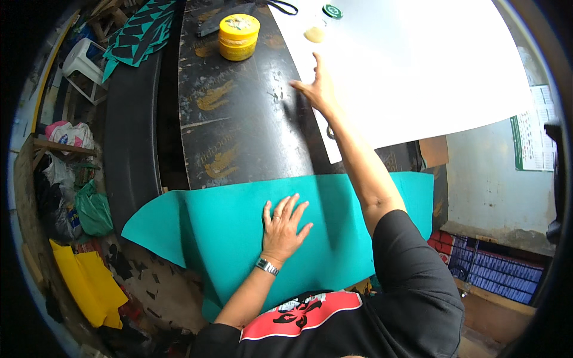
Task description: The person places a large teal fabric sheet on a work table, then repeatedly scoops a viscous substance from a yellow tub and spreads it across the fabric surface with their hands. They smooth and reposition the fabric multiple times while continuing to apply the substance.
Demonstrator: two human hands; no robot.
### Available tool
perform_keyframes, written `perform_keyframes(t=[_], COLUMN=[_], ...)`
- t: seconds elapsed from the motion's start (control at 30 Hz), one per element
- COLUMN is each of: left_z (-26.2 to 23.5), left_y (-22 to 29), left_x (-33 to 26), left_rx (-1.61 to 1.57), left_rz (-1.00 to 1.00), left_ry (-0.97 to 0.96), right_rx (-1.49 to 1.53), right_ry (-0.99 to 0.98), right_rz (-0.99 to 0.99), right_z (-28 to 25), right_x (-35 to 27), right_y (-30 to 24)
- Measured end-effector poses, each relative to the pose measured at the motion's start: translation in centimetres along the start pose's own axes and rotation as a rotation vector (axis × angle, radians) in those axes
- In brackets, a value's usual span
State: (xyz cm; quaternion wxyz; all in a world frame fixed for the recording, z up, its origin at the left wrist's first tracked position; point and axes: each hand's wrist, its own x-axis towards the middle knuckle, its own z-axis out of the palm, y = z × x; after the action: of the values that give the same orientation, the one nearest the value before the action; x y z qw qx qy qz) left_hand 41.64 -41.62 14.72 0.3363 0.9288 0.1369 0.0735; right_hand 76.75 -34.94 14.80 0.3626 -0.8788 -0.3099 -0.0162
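Observation:
A teal green sheet (239, 238) lies across the near end of the dark table and drapes over its front and left edges. Pressed flat on it, fingers spread, is my left hand (283, 234), with a watch on the wrist. My right hand (320, 89) reaches forward over the edge of a large white sheet (418, 71), thumb and forefinger wide apart and nothing visible in it. Ahead of its fingertips sits a small cream-coloured lump or container (314, 34). A dark loop (330, 132), perhaps a scissors handle, shows partly beside my right forearm.
A yellow round tub (239, 39) stands on the dark table (245, 119). Behind the white sheet's near part lies a green round lid (332, 12). Patterned green-black pieces (140, 36) are stacked far left. Floor level left holds a white stool (83, 65), bags and yellow material (89, 283).

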Motion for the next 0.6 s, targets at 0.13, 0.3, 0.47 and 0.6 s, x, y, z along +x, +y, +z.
perform_keyframes(t=[0.13,0.3,0.47,0.6], left_z=[0.2,0.6,0.6,0.5], left_y=[-0.2,-0.6,-0.7,-0.5], left_x=[-0.2,-0.4,-0.4,-0.2], left_rx=[-0.014,0.011,0.032,0.077], left_rz=[0.001,0.026,0.026,0.016], left_ry=[0.020,0.027,0.023,0.033], right_rx=[0.308,0.329,0.239,0.404], right_ry=[-0.026,0.250,0.270,0.229], right_rz=[-0.163,-0.193,-0.129,-0.179], right_z=[5.9,11.7,12.8,10.9], right_x=[5.5,9.1,8.7,6.3], right_y=[-7.6,-10.7,-9.8,-9.8])
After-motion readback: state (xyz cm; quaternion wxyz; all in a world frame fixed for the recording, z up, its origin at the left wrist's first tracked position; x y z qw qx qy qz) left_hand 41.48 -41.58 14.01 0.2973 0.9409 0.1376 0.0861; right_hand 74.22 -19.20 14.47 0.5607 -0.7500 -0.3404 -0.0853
